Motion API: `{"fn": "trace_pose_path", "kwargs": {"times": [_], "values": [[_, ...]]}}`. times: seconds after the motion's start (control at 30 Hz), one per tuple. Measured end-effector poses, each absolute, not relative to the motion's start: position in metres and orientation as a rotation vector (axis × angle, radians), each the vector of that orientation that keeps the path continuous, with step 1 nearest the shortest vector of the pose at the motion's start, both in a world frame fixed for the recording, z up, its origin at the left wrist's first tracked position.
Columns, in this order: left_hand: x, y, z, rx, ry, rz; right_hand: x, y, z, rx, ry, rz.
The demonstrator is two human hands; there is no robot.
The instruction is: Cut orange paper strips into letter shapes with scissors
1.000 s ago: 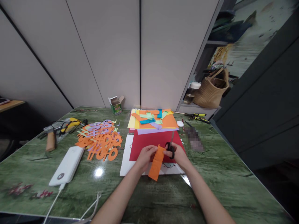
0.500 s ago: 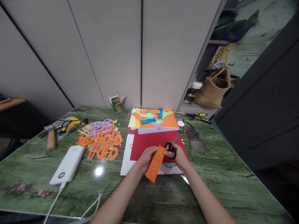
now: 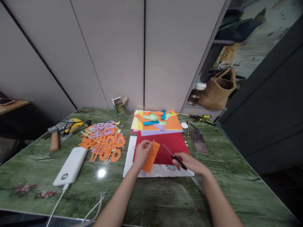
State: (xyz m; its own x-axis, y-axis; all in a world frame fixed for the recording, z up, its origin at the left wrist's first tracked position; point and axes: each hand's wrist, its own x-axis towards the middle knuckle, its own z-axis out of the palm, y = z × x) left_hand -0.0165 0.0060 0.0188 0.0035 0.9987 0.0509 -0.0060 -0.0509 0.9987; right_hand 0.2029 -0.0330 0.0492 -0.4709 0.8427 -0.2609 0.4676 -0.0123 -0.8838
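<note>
My left hand (image 3: 142,153) pinches an orange paper strip (image 3: 151,156) by its upper part; the strip hangs at a slant over a red sheet (image 3: 165,143). To the right, my right hand (image 3: 188,162) is closed on black-handled scissors (image 3: 179,161), whose blades point up and left, a short gap away from the orange strip. The red sheet lies on a white sheet with drawn lines (image 3: 129,162). Behind it is a stack of coloured paper (image 3: 175,124) with folded strips on top.
Cut orange and purple paper shapes (image 3: 107,142) lie in a heap at the left, near a white power bank (image 3: 71,166) with a cable. A small green box (image 3: 120,108), tools (image 3: 55,141), pliers (image 3: 204,119) and a white oval object (image 3: 184,125) are on the table.
My right hand with the scissors has moved right, away from the orange strip. My left hand and the strip have shifted slightly up and left.
</note>
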Motion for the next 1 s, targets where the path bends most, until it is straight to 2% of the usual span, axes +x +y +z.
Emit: {"fn": "trace_pose_path", "kwargs": {"times": [0.2,0.6,1.0], "values": [[-0.0110,0.0013,0.0205,1.420,1.173,1.218,0.2019,-0.0356,0.0499,-1.376,-2.016,1.503],[-0.0118,0.0004,0.0214,1.231,1.001,1.048,0.2006,-0.0363,0.0555,-1.313,-2.042,1.567],[-0.0123,0.0001,0.0183,1.400,1.035,0.981,0.2034,-0.0358,0.0551,-1.306,-2.090,1.627]]}}
